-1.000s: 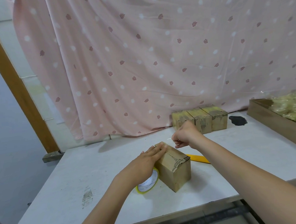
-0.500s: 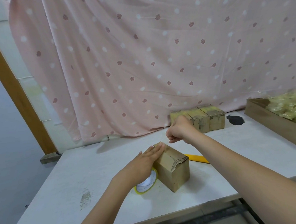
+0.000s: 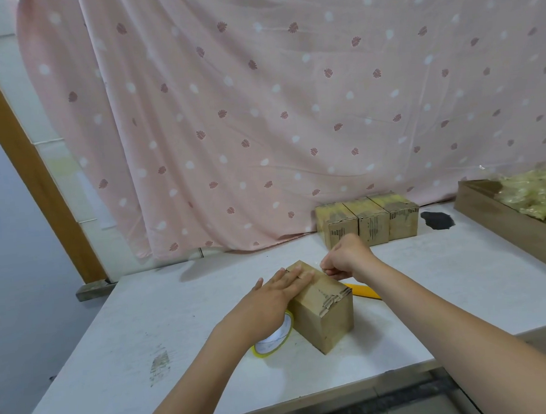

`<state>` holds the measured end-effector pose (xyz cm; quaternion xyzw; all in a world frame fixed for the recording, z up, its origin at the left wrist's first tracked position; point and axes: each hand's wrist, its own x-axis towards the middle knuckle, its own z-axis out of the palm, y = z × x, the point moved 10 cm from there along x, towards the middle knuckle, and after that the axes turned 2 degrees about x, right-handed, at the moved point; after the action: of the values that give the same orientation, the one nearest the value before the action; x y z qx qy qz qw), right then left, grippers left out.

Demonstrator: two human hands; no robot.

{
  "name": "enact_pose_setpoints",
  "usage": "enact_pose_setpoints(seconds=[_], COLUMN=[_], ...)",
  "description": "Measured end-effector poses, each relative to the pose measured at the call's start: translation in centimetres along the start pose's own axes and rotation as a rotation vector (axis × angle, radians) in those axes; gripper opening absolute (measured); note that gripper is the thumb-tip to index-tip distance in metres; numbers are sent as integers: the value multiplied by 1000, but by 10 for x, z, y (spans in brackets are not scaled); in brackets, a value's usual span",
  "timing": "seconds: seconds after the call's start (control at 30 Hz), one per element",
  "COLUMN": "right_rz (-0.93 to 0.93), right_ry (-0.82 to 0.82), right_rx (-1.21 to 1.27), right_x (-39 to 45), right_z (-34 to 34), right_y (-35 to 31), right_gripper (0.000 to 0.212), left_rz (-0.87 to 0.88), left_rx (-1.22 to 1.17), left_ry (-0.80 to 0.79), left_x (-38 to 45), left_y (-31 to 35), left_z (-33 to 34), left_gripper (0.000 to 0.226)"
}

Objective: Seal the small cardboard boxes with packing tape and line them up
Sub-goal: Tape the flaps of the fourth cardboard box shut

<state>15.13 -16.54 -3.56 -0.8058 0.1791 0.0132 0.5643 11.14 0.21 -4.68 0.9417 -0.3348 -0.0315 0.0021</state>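
Now both hands (image 3: pixel 271 297) (image 3: pixel 347 256) on the cardboard box (image 3: pixel 322 310).

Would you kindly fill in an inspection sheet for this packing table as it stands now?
Surface: white table, scuffed grey patch near the left front, dark stain at the back right.
Job's things: brown cardboard box in the middle, its top strip crumpled at the near edge; yellow-rimmed tape roll beside it on the left; three taped cardboard boxes in a touching row at the back.
Clutter: yellow flat tool behind the box; wooden tray of pale plastic scraps at right.
Grippers: left hand flat, pressing the box top; right hand curled at the box's far edge, what it pinches is unclear.
Cables: nothing seen.
Surroundings: pink patterned cloth hanging behind; wooden post at left.
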Motion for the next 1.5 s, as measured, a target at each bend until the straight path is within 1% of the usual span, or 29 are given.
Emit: enact_pose_setpoints(seconds=[0.03,0.13,0.2,0.27,0.33,0.4,0.43,0.47,0.57,0.63,0.7,0.77,0.83,0.93,1.07,1.13,1.23,1.33,1.37,1.5], right_rz=[4,-4,0,11,63,113,108,68,-135,-250,-293,-314,-291,-231,-188,-174,-168,-148,-142,-117], right_ry=[17,51,58,68,31,-51,-58,-29,129,134,109,107,92,64,79,90,122,145,144,130], right_rx=[-6,-36,-83,-181,-205,-139,-125,-123,-188,-245,-357,-450,-473,-418,-380,-377,-367,-363,-360,-350], right_x=[1,10,12,8,5,7,7,9,6,-4,-11,-15,-16,-13,-10,-9,-10,-12,-13,-14], right_z=[0,-1,1,1,3,10,10,7,-5,1,13,20,22,20,16,16,17,18,18,17], right_y=[3,11,15,17,27,40,41,38,8,-13,-22,-23,-17,-6,-2,1,3,4,4,5], right_gripper=[10,25,27,20,15,28,34,35,28,25,26,22,24,32,35,36,36,35,33,31], left_rz=[1,4,3,5,18,32,35,37,34,30,39,45,35,15,1,0,-4,5,12,26], left_rx=[5,13,21,43,53,37,33,31,28,17,25,34,41,61,13,-23,-51,-176,-190,-130], left_ry=[4,8,17,36,39,32,29,25,27,29,23,22,39,73,153,161,148,204,215,238], left_x=[0,0,0,-1,-1,0,1,1,1,1,1,1,1,1,3,2,-5,-19,-23,-28], left_y=[0,0,1,3,5,7,6,6,6,7,7,8,8,8,3,-2,-8,-11,-11,-12], left_z=[0,0,0,-1,-1,-1,-1,-1,-1,-2,-2,-2,-1,0,-7,-7,-7,-8,-6,0], left_gripper=[97,98,98,98,98,98,98,98,99,98,97,94,93,89,87,83,67,49,47,50])
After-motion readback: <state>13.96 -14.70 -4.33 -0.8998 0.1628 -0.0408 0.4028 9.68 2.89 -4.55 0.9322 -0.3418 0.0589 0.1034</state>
